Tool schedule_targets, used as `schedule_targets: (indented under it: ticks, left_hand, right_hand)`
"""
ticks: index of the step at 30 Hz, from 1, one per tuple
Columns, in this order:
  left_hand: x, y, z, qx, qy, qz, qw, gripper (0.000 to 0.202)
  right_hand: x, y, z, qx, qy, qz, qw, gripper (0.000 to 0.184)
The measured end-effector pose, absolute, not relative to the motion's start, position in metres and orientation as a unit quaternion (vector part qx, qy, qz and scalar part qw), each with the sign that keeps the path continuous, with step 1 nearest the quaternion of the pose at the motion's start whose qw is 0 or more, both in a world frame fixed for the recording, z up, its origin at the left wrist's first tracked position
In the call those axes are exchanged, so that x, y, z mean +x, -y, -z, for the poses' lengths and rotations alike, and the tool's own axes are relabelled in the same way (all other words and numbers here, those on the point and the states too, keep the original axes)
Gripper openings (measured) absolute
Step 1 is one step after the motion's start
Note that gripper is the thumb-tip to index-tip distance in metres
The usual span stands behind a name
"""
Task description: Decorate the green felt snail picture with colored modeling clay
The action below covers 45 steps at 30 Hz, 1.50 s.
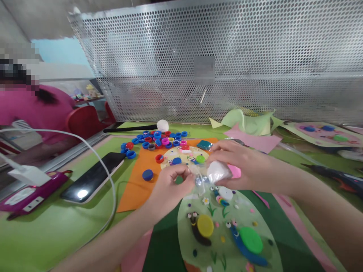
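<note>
My right hand (241,164) grips a lump of white clay (217,170) wrapped in clear plastic. My left hand (170,187) pinches the loose end of that plastic wrap (200,177) just to the left of the lump. Both hands hover over a pale green oval craft sheet (227,230) decorated with clay snails, one with a yellow cap shell (205,225) and one with a green cap shell (250,239). A white clay blob (225,192) sits on the sheet right below the hands.
Several blue, red and pink bottle caps (159,141) lie on orange paper (136,189) behind my hands. A phone (92,176) with a white cable, a charger (28,175), a white ball (162,125), paper scraps (249,124) and a glue gun (337,177) surround them. A person in pink (31,109) sits at left before a perforated metal screen (227,56).
</note>
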<state>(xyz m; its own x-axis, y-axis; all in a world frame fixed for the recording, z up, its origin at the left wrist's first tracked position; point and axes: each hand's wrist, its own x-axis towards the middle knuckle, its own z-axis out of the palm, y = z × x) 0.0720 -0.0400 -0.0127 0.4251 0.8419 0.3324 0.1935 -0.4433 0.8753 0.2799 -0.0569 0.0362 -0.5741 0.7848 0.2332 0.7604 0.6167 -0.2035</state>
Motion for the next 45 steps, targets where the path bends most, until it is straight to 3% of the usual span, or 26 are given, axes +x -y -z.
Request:
schedule_targets:
  ticks: [4, 8, 13, 20, 34, 40, 45]
  left_hand:
    - [0.073, 0.041, 0.016, 0.722, -0.353, -0.5, 0.322, 0.016]
    - [0.073, 0.043, 0.017, 0.722, -0.27, -0.572, 0.282, 0.041]
    - [0.073, 0.045, 0.018, 0.697, -0.316, -0.531, 0.363, 0.088]
    - [0.075, 0.051, 0.019, 0.67, -0.354, -0.527, 0.384, 0.108]
    - [0.076, 0.05, 0.008, 0.633, -0.43, -0.509, 0.394, 0.099]
    - [0.072, 0.037, 0.005, 0.484, -0.335, -0.511, 0.626, 0.081]
    - [0.072, 0.036, 0.009, 0.517, -0.278, -0.51, 0.629, 0.06]
  right_hand:
    - [0.279, 0.061, -0.039, -0.46, 0.876, -0.024, 0.141, 0.024]
    - [0.273, 0.062, -0.041, -0.474, 0.87, -0.026, 0.131, 0.024]
    - [0.267, 0.065, -0.04, -0.48, 0.867, -0.042, 0.125, 0.023]
    - [0.259, 0.065, -0.034, -0.456, 0.88, -0.05, 0.126, 0.015]
    - [0.258, 0.064, -0.033, -0.454, 0.884, -0.022, 0.111, 0.018]
    - [0.273, 0.064, -0.047, -0.505, 0.854, -0.01, 0.127, 0.025]
    - [0.277, 0.065, -0.053, -0.518, 0.845, -0.009, 0.129, 0.031]
